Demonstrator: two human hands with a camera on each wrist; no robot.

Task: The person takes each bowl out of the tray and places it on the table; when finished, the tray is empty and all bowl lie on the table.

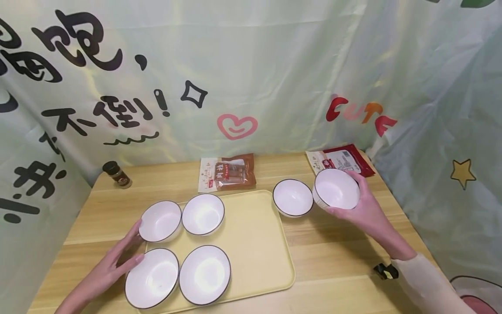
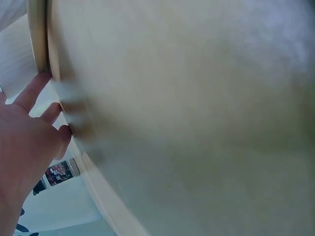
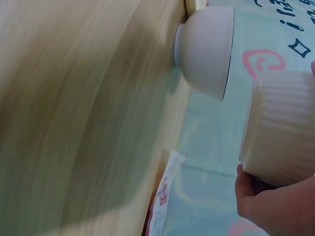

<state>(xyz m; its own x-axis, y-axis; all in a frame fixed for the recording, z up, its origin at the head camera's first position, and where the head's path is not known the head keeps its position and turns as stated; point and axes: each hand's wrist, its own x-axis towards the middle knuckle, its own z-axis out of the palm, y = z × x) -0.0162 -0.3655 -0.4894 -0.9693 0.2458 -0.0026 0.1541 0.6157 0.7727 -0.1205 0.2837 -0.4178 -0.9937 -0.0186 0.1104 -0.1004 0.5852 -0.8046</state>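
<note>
My right hand (image 1: pixel 370 211) grips a white bowl (image 1: pixel 337 189) by its side, above the table at the right. In the right wrist view the held bowl's ribbed wall (image 3: pixel 285 125) shows, clear of the wood. Beside it a dark-rimmed white bowl (image 1: pixel 293 198) stands near the tray's back right corner. My left hand (image 1: pixel 111 264) has its fingers spread next to two white bowls, the back left one (image 1: pixel 161 221) and the front left one (image 1: pixel 152 278). Its fingertips reach their outer edges. Two more bowls, back (image 1: pixel 203 214) and front (image 1: pixel 205 274), sit to their right.
The pale yellow tray (image 1: pixel 259 244) lies under the left group of bowls. A brown food packet (image 1: pixel 227 172) and a red one (image 1: pixel 345 159) lie along the back edge. A dark-capped spice jar (image 1: pixel 117 174) lies back left. A printed curtain (image 1: pixel 274 78) hangs behind the table.
</note>
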